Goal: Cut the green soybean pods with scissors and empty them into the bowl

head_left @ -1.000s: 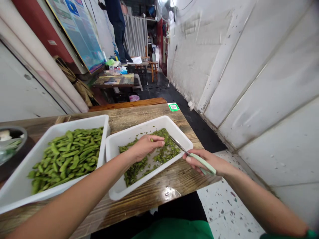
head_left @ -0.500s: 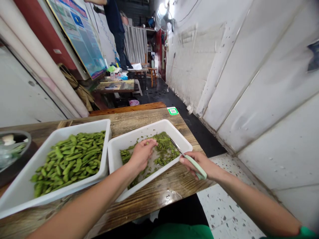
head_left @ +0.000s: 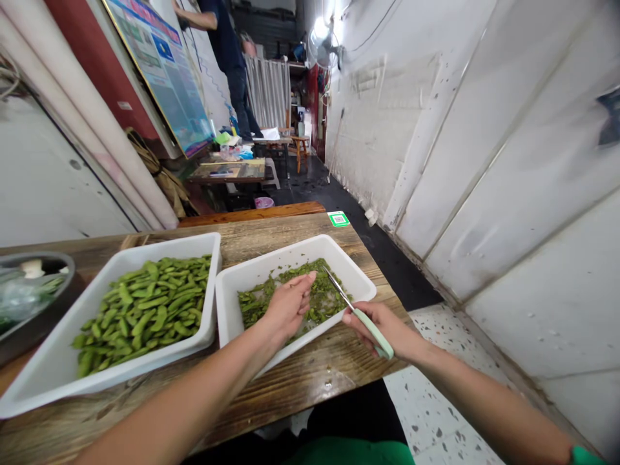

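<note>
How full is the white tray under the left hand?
Partly full: a shallow, patchy layer of green pieces lies in the tray, below its rim, with pale patches showing between.

The left hand (head_left: 289, 305) is now nearer the scissors (head_left: 364, 319), the right hand (head_left: 391, 326) farther left along the tray's (head_left: 355, 278) edge.

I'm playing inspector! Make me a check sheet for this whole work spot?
Surface: brown wood-grain table.
Job's things: green pods in left white plastic tray; green trimmings in right white plastic tray; silver scissors with pale-green handles.
Clutter: dark round bowl; green-and-white sticker.
Hands: left hand over right tray, grip unclear; right hand holding scissors.
Cables: thin dark cable along white wall.
Surroundings: person in dark clothes at back.
</note>
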Tool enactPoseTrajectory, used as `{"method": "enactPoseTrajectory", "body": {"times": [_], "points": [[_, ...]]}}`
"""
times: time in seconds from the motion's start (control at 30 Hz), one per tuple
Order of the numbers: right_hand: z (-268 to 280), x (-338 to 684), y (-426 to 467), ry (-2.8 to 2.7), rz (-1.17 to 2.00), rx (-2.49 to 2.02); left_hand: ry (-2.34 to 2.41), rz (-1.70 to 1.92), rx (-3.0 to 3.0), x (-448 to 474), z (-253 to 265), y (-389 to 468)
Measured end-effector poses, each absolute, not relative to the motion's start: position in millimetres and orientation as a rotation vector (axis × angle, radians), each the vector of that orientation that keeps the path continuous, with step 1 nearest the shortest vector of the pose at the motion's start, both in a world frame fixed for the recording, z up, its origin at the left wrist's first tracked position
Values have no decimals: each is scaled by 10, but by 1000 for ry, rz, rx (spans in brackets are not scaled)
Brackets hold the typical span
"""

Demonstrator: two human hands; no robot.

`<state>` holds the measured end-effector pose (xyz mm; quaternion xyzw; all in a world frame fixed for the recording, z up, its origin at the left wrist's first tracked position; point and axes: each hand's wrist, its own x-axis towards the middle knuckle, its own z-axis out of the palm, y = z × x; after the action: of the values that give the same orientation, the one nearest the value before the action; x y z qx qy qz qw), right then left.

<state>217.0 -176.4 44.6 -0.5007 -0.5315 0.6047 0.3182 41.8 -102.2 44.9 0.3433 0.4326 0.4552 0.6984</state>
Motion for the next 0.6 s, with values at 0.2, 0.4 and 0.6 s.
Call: {"method": "enactPoseTrajectory", "body": {"times": [0.2, 0.4, 0.6], "points": [[442, 2136, -1806, -1425, 1590, -1346, 962, 1017, 709, 412, 435, -1079], [438, 2148, -1820, -1347, 1747, -1317, 1009, 1024, 709, 408, 393, -1138], [459, 2132, -1817, -1183, 1866, -1259, 1029, 988, 729, 421, 384, -1181]]}}
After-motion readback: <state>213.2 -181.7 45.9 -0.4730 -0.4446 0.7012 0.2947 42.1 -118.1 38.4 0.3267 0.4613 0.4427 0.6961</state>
